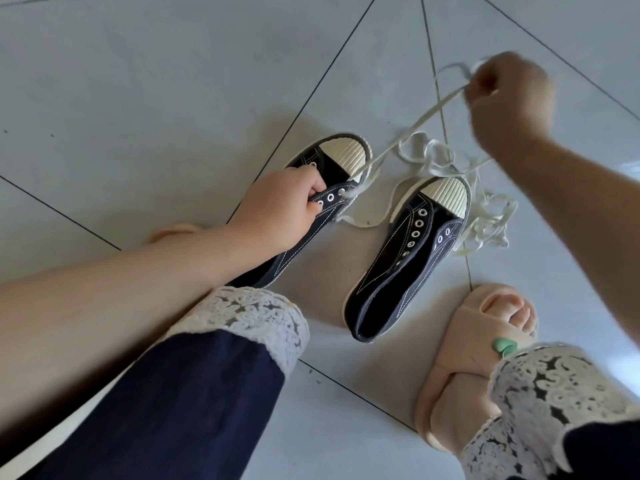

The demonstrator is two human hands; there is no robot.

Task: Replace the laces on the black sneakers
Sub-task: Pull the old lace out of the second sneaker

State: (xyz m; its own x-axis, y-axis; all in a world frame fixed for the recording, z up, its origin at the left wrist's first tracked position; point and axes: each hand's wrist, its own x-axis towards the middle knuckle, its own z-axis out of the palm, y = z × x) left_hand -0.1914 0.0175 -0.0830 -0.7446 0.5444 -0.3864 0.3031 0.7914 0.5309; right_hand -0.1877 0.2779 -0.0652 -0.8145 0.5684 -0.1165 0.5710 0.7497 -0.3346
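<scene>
Lace (427, 116), white and flat, runs from your right hand (509, 98), which is raised and blurred with its fingers pinched on it, down to the front eyelets of the left sneaker (341, 157). Your left hand (277, 206) grips that sneaker's eyelet flap, fingers curled over it. The right sneaker (408, 251) stands just beside it on the tiled floor (138, 98), untouched, its eyelets bare. You have two black sneakers and two hands well apart; a loose tangle of white lace (433, 150) lies around the right sneaker's toe, too snarled to count.
</scene>
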